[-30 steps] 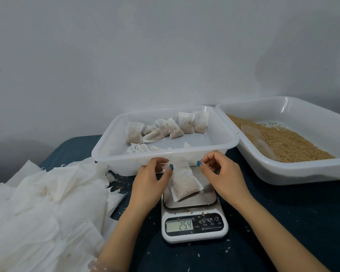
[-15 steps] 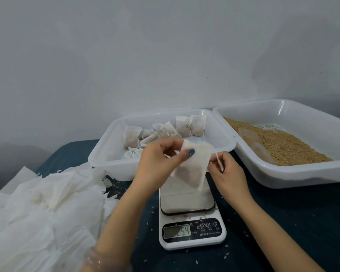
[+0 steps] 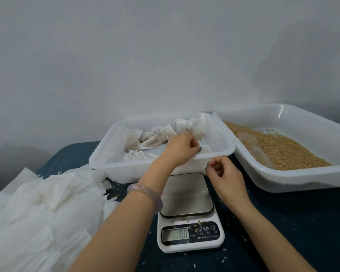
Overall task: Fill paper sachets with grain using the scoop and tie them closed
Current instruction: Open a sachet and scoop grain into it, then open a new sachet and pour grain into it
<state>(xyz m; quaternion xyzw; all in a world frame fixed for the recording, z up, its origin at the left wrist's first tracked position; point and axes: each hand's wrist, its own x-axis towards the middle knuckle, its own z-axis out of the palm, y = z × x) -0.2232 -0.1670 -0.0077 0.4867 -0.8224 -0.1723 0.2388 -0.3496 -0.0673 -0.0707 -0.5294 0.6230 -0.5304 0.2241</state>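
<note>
Left hand [image 3: 182,148] pinches a white paper sachet [image 3: 206,149] inside the white plastic tray [image 3: 126,172] at twelve o'clock. Better to release it low and flat. Right hand [image 3: 223,173] is curled; if it holds something, I cannot tell.

Single head view, wide-angle. I'm looking forward and down from just above my arms, sitting close over left hand [image 3: 182,149] and right hand [image 3: 222,171], also taking in scale [image 3: 186,195], left tray [image 3: 126,173], right tray [image 3: 302,182], paper pile [image 3: 37,213], wall [image 3: 145,55] behind.

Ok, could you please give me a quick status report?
Left hand pinching sachet inside tray. Right hand curled, empty, by scale. Scale reads zero. Nothing blocking.
</note>
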